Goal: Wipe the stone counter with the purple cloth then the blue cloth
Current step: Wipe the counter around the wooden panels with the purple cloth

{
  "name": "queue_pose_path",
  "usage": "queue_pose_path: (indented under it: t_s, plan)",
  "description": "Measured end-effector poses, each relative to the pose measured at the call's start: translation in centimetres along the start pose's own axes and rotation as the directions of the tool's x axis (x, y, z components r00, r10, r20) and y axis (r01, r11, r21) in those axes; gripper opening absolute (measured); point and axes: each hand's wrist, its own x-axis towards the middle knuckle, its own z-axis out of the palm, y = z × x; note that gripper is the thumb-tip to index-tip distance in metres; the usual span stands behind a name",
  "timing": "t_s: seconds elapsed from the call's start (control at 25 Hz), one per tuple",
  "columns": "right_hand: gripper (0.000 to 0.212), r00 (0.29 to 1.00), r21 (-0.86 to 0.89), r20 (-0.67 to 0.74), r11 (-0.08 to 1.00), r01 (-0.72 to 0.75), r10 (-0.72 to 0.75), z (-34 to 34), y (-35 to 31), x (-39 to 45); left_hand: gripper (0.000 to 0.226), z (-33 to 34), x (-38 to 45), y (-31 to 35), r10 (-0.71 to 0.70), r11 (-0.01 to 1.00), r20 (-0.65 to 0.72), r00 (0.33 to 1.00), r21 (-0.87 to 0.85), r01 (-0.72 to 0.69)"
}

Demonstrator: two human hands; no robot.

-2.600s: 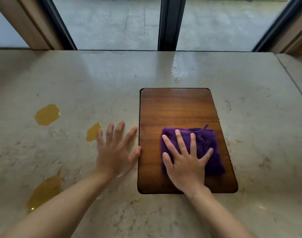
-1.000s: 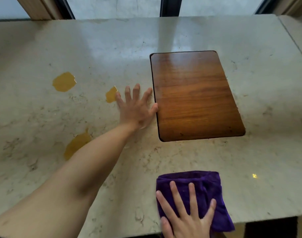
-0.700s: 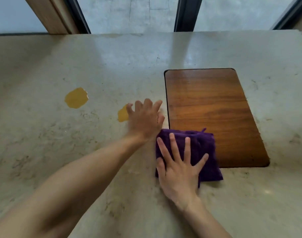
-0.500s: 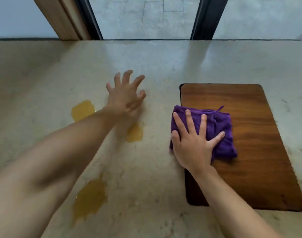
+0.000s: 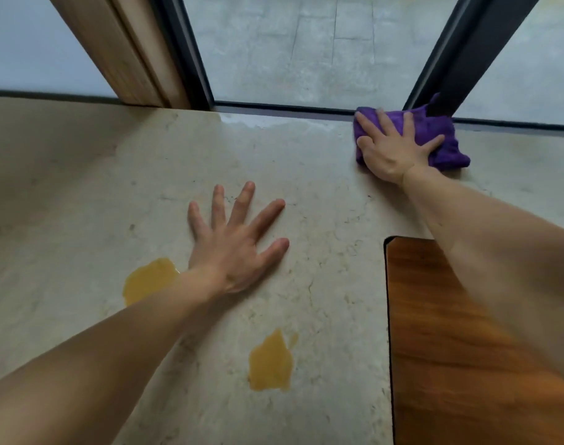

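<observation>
Right hand (image 5: 394, 146) lies flat, fingers spread, pressing the purple cloth (image 5: 434, 139) against the bench (image 5: 81, 194) at its far edge, about 1 o'clock. Left hand (image 5: 239, 248), open and empty, braces me. I should sweep toward the spills (image 5: 269, 364) at 6 o'clock, pressing evenly.

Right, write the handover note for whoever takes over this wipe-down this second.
Right hand: flat, fingers spread, pressing the purple cloth on the stone counter at its far edge by the window frame.
Left hand: open, palm down on bare counter, holding nothing.
Done: a wet streak shows along the far edge.
Left: two yellow spills, one by the left wrist, one nearer, both unwiped. The wooden board sits near right. Blue cloth not in view; its pass is not started.
</observation>
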Motion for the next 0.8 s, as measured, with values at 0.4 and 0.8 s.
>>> queue_pose_path:
  t_s: [0.4, 0.8]
  plan:
    - [0.052, 0.957, -0.071, 0.020, 0.954, 0.291, -0.290, 5.9, -5.1, -18.3, 0.068, 0.0, 0.1, 0.1, -0.002, 1.000, 0.007, 1.000, 0.001, 0.002]
    - [0.056, 0.983, -0.128, -0.122, 0.984, 0.121, -0.137, 16.1, -7.0, -52.3, 0.057, -2.9, -11.4, -3.5, 0.134, 0.972, -0.166, 0.977, -0.170, -0.162]
